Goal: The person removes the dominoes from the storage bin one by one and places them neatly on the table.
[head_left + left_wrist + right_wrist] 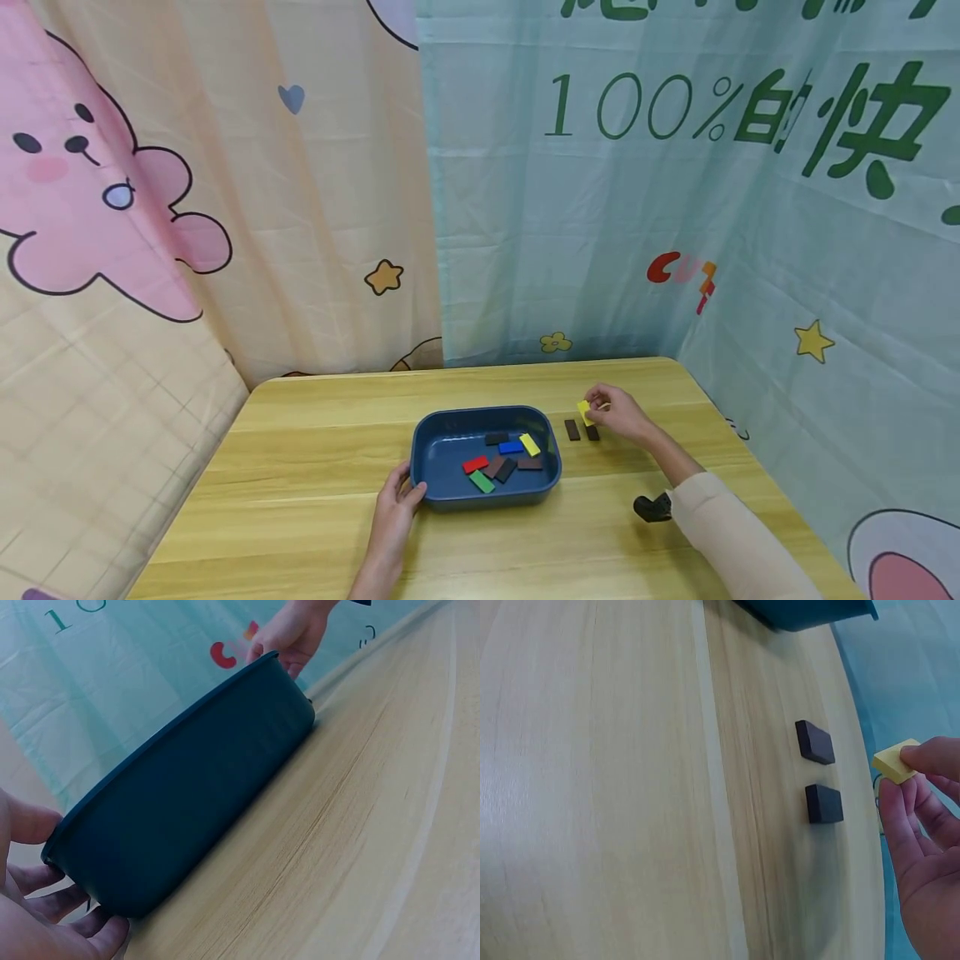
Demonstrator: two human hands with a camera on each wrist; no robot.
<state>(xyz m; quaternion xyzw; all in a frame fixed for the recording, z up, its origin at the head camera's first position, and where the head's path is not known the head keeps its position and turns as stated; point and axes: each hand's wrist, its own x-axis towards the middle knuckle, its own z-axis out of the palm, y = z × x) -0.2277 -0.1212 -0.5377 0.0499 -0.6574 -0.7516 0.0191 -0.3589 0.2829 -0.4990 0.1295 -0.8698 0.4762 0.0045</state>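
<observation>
My right hand (617, 412) pinches a yellow block (894, 760) between thumb and fingertips, raised over the table right of the bin. Below it, a dark brown block (572, 429) and a black block (824, 804) lie side by side on the wood, a small gap between them. My left hand (395, 508) grips the near left corner of a dark blue bin (180, 780), thumb at the rim and fingers against the outer wall. Inside the bin lie a red block (475, 464), a green block (482, 481), a blue block (511, 447), another yellow block (529, 444) and several dark ones.
The wooden table (300, 483) carries the bin near its middle. Printed curtains (525, 250) hang behind its far edge and along the sides. A black device (652, 507) sits at the cuff of the right sleeve (735, 525).
</observation>
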